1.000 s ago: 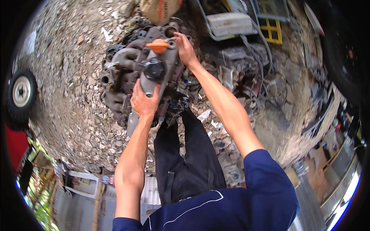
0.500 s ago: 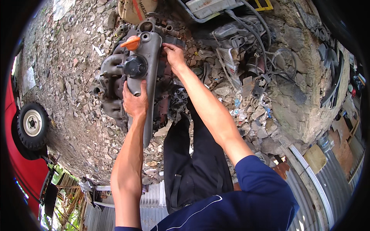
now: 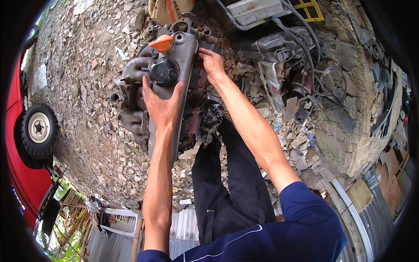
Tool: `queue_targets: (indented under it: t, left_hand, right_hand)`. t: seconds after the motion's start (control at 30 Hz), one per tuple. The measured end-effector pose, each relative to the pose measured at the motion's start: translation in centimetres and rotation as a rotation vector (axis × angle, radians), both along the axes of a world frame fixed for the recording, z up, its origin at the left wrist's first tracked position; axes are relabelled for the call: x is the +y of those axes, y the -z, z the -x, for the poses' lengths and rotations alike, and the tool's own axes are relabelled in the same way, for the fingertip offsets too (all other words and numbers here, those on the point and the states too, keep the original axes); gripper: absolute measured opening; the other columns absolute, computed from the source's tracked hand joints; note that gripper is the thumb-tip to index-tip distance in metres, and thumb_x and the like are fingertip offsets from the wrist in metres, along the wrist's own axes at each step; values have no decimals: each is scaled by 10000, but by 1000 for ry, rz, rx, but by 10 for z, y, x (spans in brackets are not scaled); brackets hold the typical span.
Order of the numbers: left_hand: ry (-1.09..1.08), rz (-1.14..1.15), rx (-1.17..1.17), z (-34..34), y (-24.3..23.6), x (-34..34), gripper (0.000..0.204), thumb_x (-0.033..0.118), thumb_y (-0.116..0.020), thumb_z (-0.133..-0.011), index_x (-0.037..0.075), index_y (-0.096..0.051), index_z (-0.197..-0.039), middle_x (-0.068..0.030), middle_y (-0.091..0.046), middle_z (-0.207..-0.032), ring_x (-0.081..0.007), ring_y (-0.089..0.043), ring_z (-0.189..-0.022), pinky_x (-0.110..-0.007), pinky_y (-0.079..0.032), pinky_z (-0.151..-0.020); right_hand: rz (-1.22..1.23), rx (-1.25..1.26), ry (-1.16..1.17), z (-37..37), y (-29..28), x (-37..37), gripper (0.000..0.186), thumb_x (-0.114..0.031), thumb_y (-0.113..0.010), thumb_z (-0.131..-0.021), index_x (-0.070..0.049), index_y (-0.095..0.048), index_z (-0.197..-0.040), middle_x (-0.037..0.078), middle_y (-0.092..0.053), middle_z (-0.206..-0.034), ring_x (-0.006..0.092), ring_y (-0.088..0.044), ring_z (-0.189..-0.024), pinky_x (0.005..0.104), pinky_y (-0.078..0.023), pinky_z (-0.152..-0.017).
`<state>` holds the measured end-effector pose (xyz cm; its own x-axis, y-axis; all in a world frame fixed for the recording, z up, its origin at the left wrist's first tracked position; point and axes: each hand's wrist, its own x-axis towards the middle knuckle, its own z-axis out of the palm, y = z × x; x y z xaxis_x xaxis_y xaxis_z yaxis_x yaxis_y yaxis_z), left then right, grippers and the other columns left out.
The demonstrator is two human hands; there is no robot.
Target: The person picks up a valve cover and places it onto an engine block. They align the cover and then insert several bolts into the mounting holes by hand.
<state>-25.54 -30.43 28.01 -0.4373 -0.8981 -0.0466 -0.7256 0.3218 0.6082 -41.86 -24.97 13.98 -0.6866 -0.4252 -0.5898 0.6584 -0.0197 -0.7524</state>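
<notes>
A long grey valve cover (image 3: 185, 56) lies lengthwise over a dirty engine (image 3: 135, 72). On it are an orange cap or handle (image 3: 162, 43) and a round black cap (image 3: 164, 72). My left hand (image 3: 162, 105) spans the cover just below the black cap, fingers at its left edge and thumb toward the right side. At the cover's upper right edge, my right hand (image 3: 212, 64) is closed with thumb and fingertips against the rim. Whether the cover sits on the engine or is lifted off it, I cannot tell.
Broken stone (image 3: 91, 109) covers the ground. A sack (image 3: 168, 11) lies beyond the engine, and a grey bin (image 3: 253, 12) with cables and scrap parts stands at the far right. A small metal part (image 3: 211, 114) is near my legs. A red vehicle's wheel (image 3: 40, 128) is at left.
The whole view has shifted, so everything appears farther right. My left hand has spread wider on the cover, its fingers closer to the black cap. My right hand stays at the upper right edge.
</notes>
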Motion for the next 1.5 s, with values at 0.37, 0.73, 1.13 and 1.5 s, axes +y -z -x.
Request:
queue_targets:
  t: [0.37, 0.73, 1.13, 1.5]
  left_hand:
    - [-226, -12, -118, 38, -9, -14, 976, 536, -856, -583, -92, -477, -1226, -247, -632, -1078, -358, -642, -994, -413, -483, -904]
    - [-246, 4, -72, 38, 0, -12, 987, 554, -850, -583, -81, -482, -1242, -248, -623, -1111, -355, -625, -1038, -408, -464, -928]
    - [-234, 36, -87, 42, 9, -11, 976, 536, -840, -613, -91, -450, -1251, -250, -616, -1105, -354, -627, -1021, -404, -460, -924]
    - [-185, 103, 35, 44, 23, -14, 870, 459, -859, -629, -80, -439, -1170, -229, -615, -1007, -333, -646, -909, -391, -498, -829]
  right_hand:
    - [-14, -35, 114, -1, 3, -10, 160, -92, -667, -865, 20, -702, -975, 54, -700, -913, 107, -604, -821, 250, -469, -748]
    - [-44, -138, 216, -1, -6, -12, 101, -74, -650, -856, -5, -710, -899, 72, -705, -851, 159, -651, -678, 306, -518, -661]
    - [-340, 113, 1, -15, -10, 0, 225, -156, -657, -827, -38, -722, -1007, 138, -723, -929, 225, -692, -859, 323, -513, -775]
    - [-454, 160, 4, -20, -26, -12, 243, -187, -659, -842, -36, -729, -1019, 164, -720, -966, 254, -700, -895, 334, -510, -800]
